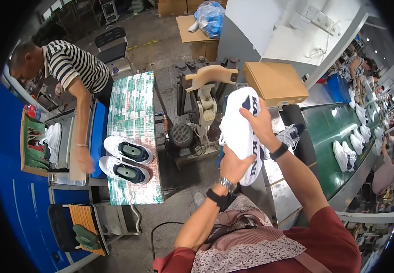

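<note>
A white sneaker (238,129) is between my two hands, its pale sole with dark lettering along it facing up toward me. My left hand (234,164) grips its near part, thumb pressed on the sole. Further up the sole, my right hand (261,123) grips the shoe's right edge, with its thumb also lying across the sole. The upper is mostly hidden underneath. To the right of my hands, a white and dark laced sneaker (290,135) rests beside a dark roller-like surface.
A machine with a curved tan pad (211,76) stands ahead, near a cardboard box (276,82). Two white sneakers (126,161) sit on a wrapped table (133,104) at left. A co-worker in a striped shirt (76,63) stands beyond. A green conveyor (324,129) carries several shoes.
</note>
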Available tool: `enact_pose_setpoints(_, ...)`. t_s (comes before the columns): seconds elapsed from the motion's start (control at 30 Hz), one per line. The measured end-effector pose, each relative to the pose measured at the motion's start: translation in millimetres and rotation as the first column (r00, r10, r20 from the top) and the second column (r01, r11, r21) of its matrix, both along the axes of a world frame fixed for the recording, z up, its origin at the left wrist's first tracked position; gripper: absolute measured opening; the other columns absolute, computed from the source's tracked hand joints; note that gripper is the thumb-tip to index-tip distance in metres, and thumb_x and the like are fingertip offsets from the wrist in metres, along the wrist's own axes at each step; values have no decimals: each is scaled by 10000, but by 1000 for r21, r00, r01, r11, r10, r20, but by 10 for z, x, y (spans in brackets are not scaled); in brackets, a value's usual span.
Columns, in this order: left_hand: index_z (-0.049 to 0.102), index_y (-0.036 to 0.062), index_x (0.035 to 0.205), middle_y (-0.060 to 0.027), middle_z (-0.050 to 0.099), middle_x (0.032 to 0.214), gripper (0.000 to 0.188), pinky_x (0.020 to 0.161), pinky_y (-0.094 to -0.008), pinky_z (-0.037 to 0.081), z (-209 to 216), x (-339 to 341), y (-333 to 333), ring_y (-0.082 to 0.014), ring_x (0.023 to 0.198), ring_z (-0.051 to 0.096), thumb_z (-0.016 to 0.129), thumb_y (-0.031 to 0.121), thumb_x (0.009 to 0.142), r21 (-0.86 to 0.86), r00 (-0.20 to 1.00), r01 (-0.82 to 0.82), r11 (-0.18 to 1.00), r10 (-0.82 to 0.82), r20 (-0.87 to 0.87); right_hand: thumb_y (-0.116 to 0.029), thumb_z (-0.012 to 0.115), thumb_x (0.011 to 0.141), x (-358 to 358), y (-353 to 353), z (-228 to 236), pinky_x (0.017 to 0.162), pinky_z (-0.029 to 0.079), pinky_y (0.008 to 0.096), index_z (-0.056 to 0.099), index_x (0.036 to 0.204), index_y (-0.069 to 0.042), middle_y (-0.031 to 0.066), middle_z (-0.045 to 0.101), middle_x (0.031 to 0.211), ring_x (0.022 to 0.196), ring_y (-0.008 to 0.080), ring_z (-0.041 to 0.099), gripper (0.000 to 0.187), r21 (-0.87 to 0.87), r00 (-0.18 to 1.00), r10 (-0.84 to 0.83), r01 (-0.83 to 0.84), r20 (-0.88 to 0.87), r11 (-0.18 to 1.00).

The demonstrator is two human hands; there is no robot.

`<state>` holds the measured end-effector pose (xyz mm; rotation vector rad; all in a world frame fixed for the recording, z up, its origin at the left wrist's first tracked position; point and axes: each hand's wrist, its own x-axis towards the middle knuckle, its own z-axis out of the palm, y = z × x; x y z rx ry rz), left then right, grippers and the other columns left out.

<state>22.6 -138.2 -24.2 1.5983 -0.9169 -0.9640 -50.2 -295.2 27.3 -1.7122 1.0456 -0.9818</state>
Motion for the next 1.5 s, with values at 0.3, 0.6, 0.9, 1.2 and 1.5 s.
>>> enact_pose_setpoints(0.3,680,-71,1175,-139,754,1080,417,886,-345,538,-105,164,-33,-232,976,716,779,198,872,-227,714,-59,972,-118,-691,-596,777,772,594,-6,292,996,522,483,464,1343,116,310,686,1196,1118,466,674,966,-212,761,-119,-25,-638,977)
enact_pose_setpoints(0.6,619,-71,1267,-117,744,1079,542,812,-330,555,-192,299,102,-170,911,699,779,314,920,-74,789,-136,988,62,-612,-538,850,756,653,110,94,937,540,453,505,1318,60,265,688,1186,1098,391,693,890,-196,802,-108,-12,-588,981)
enact_pose_setpoints(0.9,413,-26,1487,-306,721,1071,789,800,-476,587,113,121,353,-450,951,733,764,382,910,16,943,-292,956,291,-161,-609,504,1030,1363,-1361,753,742,639,388,697,1240,-77,103,753,1110,957,184,735,604,858,289,833,-68,-471,509)
enact_pose_setpoints(1.2,350,53,1563,-251,745,1018,980,766,-473,606,146,426,474,-434,882,742,813,488,817,119,983,-46,992,66,-172,-432,595,1016,1716,-1865,-455,1050,505,356,655,1346,-37,59,737,1270,1156,203,674,519,893,-6,936,295,-353,339)
enact_pose_setpoints(1.5,481,33,1414,-265,728,945,790,656,-513,582,137,124,448,-427,791,735,756,540,875,152,922,-385,910,375,93,-487,599,995,1791,-1998,-426,1087,406,486,589,1392,-29,98,681,1331,1253,289,596,605,842,-237,853,-417,-465,343)
